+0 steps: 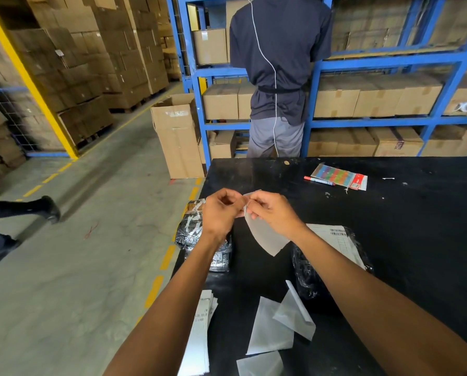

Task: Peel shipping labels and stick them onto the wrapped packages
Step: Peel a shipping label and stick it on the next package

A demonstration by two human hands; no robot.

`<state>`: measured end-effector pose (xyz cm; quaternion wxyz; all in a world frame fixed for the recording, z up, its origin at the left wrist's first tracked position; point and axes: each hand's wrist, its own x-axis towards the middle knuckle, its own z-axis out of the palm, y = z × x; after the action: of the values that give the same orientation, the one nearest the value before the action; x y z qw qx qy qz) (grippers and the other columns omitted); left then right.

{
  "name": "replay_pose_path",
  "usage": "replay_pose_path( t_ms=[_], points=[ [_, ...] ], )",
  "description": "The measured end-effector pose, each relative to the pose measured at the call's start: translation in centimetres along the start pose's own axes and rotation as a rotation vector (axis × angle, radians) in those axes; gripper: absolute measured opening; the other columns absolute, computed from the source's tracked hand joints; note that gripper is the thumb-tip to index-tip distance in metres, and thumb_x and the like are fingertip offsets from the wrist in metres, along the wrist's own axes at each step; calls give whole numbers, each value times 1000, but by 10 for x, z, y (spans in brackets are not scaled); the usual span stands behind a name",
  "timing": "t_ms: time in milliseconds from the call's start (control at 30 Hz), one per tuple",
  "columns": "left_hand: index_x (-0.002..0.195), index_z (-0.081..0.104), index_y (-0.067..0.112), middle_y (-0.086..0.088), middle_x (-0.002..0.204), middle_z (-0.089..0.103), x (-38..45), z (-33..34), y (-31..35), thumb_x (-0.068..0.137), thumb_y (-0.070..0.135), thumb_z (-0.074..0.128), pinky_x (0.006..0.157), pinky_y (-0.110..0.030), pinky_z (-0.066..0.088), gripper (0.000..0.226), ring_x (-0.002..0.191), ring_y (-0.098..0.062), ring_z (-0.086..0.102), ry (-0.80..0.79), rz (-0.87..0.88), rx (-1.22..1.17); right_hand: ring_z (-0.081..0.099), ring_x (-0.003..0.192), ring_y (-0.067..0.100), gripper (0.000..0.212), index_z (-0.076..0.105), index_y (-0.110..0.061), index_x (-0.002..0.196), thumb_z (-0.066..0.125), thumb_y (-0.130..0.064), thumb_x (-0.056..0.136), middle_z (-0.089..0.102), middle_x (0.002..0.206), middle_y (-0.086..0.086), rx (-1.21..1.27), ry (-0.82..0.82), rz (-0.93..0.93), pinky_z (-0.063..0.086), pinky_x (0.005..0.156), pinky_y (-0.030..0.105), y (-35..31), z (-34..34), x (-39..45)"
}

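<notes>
Backings point(270, 325) lying spent near the elbows, label stack point(199, 329) under the left forearm, ready for later. Both hands raised over the table point(389, 240), left hand point(221, 213) and right hand point(274, 213) each pinched shut on the label point(264, 234) at its top corner, sheet hanging below. Best to split the corner with a nail, then draw slowly and flat to avoid curl. Unlabelled package point(197, 234) just beyond the left wrist; labelled package point(338, 248) under the right forearm.

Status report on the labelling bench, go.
Both hands, left and right, pinching one label sheet at its top corner, peeling. Wrapped package at left unlabelled; package at right already labelled. Backing scraps near edge, nothing blocking.
</notes>
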<state>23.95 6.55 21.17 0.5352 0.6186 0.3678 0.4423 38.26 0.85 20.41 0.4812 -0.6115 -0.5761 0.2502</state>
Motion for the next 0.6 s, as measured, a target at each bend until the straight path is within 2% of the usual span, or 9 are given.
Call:
replay_pose_path(
  t_ms=[100, 200, 300, 400, 467, 533, 600],
  points=[
    [84, 69, 5, -14, 82, 72, 0, 1, 0, 88, 5, 67, 73, -36, 62, 5, 78, -27, 72, 10, -12, -4, 62, 68, 1, 12, 71, -14, 91, 59, -13, 93, 70, 70, 7, -25, 27, -16, 44, 69, 7, -6, -2, -4],
    [86, 68, 2, -12, 79, 70, 0, 5, 1, 92, 1, 61, 71, -32, 61, 9, 73, -23, 70, 35, -84, -109, 61, 69, 6, 13, 71, -12, 92, 58, -14, 93, 69, 71, 7, 8, 48, 51, 45, 70, 13, -4, 0, -2],
    [87, 66, -1, -12, 74, 69, 1, 6, 3, 93, 0, 58, 73, -33, 62, 10, 67, -20, 69, 103, -244, -403, 55, 69, 14, 15, 67, -14, 83, 55, -14, 92, 62, 68, 2, 304, 185, 263, 44, 71, 29, 2, 4, 3],
    [86, 64, 2, -10, 75, 69, 1, 1, 1, 93, 2, 58, 74, -32, 62, 10, 68, -18, 68, 134, -300, -539, 52, 68, 13, 17, 59, -10, 78, 53, -12, 94, 56, 72, 4, 596, 311, 475, 44, 71, 27, 4, 7, 3],
    [85, 64, 3, -10, 77, 69, 1, -2, -1, 94, 3, 57, 71, -30, 61, 11, 67, -17, 68, 137, -302, -531, 58, 74, 13, 11, 58, -9, 84, 54, -11, 94, 60, 82, 6, 651, 296, 533, 50, 73, 23, 4, 9, 1],
    [83, 63, 4, -10, 77, 68, 0, -3, -4, 94, 3, 57, 69, -29, 60, 12, 67, -17, 66, 131, -297, -509, 66, 86, 15, 10, 62, -11, 97, 55, -17, 97, 67, 96, 7, 663, 256, 519, 54, 81, 25, 3, 12, 1],
    [84, 62, 5, -10, 79, 67, 0, -4, -5, 94, 4, 57, 66, -28, 59, 12, 68, -16, 66, 131, -289, -473, 67, 97, 16, 24, 63, -15, 113, 51, -31, 101, 70, 105, 3, 695, 185, 482, 56, 84, 26, 0, 14, 1]
  ],
)
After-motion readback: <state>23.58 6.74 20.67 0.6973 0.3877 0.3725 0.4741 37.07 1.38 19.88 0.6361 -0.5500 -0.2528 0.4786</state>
